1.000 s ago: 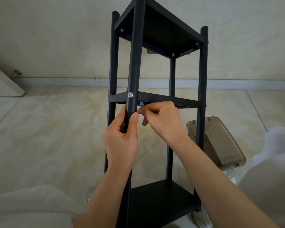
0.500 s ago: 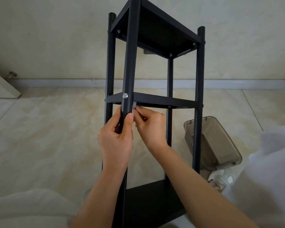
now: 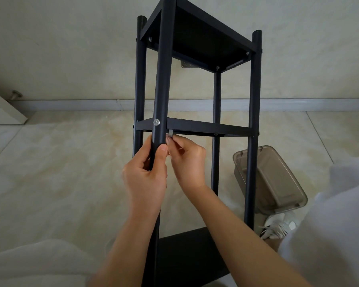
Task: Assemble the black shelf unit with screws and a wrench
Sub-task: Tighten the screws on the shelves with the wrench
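Left hand (image 3: 146,175) wrapped around the near post (image 3: 161,83) just below the middle shelf (image 3: 207,128). Right hand (image 3: 188,160) pinching a small wrench (image 3: 171,133), upright, touching that shelf's underside beside the post; screw (image 3: 156,122) just above-left, nearer the left.

The black shelf unit (image 3: 197,44) runs past the top and bottom edges; the right hand (image 3: 187,162) hides most of a small grey wrench (image 3: 170,132), its tip unseen behind the near post (image 3: 162,79).
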